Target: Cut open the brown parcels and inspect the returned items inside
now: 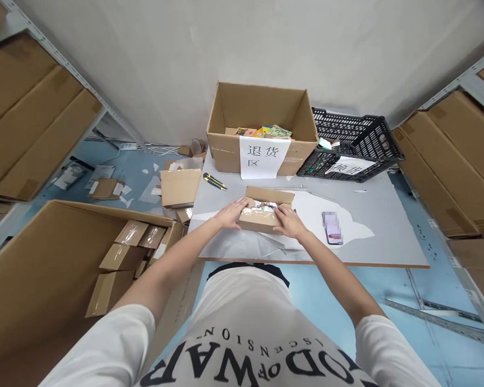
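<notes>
A small cardboard box (261, 221) sits on the table in front of me, its back flap raised and shiny tape along its front. Colourful packaged contents (265, 205) show in its opening; I cannot make out what they are. My left hand (233, 213) grips the box at its left end, the fingers over the top edge. At the right end my right hand (289, 221) holds it too, with fingertips at the opening. White paper (312, 207) lies under and beside the box.
Behind stands a large carton (226, 153) with a paper sign, beside a black plastic crate (358, 137). A yellow-black utility knife (215, 181) lies left, a phone (332, 228) right. A deep carton (44, 258) of small boxes is at my left. Shelves with cartons (435, 166) flank the table.
</notes>
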`<action>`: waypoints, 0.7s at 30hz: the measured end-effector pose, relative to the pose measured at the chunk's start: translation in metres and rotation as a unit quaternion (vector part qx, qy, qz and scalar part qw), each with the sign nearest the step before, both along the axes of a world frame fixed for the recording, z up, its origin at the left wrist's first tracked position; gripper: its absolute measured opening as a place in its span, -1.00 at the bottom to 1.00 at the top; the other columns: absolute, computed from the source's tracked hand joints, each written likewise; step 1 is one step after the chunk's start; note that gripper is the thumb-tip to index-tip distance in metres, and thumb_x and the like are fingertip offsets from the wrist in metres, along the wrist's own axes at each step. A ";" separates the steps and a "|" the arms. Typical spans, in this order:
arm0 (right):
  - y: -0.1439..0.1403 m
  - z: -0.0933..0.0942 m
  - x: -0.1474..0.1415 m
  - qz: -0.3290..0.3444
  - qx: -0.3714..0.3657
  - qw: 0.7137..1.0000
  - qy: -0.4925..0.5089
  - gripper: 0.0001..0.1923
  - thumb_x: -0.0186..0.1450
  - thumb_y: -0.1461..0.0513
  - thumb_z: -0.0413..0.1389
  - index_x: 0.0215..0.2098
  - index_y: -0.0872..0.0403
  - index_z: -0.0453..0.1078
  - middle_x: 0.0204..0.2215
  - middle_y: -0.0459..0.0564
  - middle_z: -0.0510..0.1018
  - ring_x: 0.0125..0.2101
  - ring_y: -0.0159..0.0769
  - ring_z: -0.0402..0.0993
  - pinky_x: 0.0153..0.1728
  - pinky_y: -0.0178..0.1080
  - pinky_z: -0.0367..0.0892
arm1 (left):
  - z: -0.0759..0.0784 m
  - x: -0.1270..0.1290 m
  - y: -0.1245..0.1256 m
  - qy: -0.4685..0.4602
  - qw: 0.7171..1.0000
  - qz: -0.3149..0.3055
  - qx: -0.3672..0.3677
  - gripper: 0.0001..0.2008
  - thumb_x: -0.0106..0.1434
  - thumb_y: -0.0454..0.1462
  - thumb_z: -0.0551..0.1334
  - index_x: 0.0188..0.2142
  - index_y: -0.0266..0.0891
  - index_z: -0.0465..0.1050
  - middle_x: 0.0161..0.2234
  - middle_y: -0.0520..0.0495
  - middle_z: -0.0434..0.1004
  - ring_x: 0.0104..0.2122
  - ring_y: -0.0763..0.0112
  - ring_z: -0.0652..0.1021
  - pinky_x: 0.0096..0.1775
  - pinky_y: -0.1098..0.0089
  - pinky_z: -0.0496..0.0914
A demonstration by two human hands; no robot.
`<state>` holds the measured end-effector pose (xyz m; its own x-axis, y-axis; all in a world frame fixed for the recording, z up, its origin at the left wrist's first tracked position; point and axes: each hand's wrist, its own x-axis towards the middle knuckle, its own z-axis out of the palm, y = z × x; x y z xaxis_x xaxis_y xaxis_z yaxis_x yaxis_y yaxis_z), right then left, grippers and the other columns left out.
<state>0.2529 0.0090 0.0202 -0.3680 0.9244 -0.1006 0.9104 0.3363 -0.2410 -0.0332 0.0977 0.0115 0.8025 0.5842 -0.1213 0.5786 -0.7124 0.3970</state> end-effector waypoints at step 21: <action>-0.082 -0.036 -0.030 0.042 0.158 0.983 -0.079 -0.54 0.31 0.43 -0.14 0.13 0.14 0.27 0.15 0.13 0.35 0.18 -0.15 0.19 0.17 -0.01 0.06 | -0.026 -0.002 0.022 -0.051 0.996 -0.043 -0.054 -0.07 -0.02 -0.19 0.36 0.27 -0.38 -0.03 0.30 -0.32 -0.05 0.29 0.11 0.00 0.20 0.23 0.13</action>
<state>0.2230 -0.0733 -0.0158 -0.4477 0.8855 0.1243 0.8937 0.4476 0.0306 -0.0351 0.1195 -0.0150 0.8603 0.5008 -0.0953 0.4701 -0.7071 0.5282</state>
